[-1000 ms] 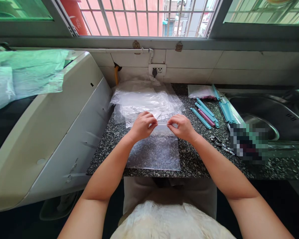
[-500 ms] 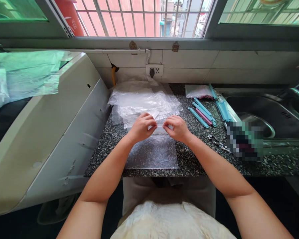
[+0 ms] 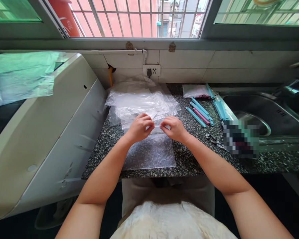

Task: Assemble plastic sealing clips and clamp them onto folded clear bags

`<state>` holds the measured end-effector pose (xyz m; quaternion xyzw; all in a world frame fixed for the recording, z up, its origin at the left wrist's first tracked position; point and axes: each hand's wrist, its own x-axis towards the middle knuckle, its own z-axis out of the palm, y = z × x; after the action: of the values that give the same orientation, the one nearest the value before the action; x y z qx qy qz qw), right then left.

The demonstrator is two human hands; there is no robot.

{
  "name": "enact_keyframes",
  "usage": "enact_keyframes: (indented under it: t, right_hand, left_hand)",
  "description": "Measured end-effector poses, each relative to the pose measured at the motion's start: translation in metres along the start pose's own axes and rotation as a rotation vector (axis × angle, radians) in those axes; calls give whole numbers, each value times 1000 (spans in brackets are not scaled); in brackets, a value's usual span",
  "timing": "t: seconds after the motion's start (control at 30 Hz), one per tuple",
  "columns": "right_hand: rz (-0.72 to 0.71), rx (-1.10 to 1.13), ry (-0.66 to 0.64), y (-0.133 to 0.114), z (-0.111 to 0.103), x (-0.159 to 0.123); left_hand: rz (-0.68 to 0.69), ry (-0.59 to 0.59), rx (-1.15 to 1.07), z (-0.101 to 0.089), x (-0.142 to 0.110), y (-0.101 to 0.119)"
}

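Observation:
A clear plastic bag (image 3: pixel 150 152) lies flat near the counter's front edge, its upper edge raised between my hands. My left hand (image 3: pixel 141 127) pinches that edge between thumb and fingers. A short way to the right, my right hand (image 3: pixel 173 127) pinches the same edge, with a small gap between the two sets of fingertips. Beyond them spreads a pile of clear plastic bags (image 3: pixel 144 99). Several blue sealing strips (image 3: pixel 195 117) and a pink strip (image 3: pixel 201 116) lie to the right of my right hand.
A white appliance (image 3: pixel 72 132) flanks the counter on the left, with plastic sheeting (image 3: pixel 22 74) on top. More blue strips (image 3: pixel 220 109) and a packet (image 3: pixel 195 91) lie by the metal sink (image 3: pixel 289 119). A small chain-like item (image 3: pixel 214 141) sits near a blurred-out object (image 3: pixel 240 139). A wall socket (image 3: pixel 151 70) is behind.
The view has shifted slightly, so everything sits a little further left. Both hands keep their pinch on the bag's edge, in nearly the same place on it.

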<state>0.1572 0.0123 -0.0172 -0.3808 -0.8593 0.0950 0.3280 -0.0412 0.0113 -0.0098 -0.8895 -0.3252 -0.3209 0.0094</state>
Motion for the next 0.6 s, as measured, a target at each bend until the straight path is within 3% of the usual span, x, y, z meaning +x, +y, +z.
enact_keyframes:
  t: [0.6]
  right_hand:
    - [19, 44, 10, 4, -5, 1]
  left_hand:
    - [-32, 14, -12, -2, -1, -5]
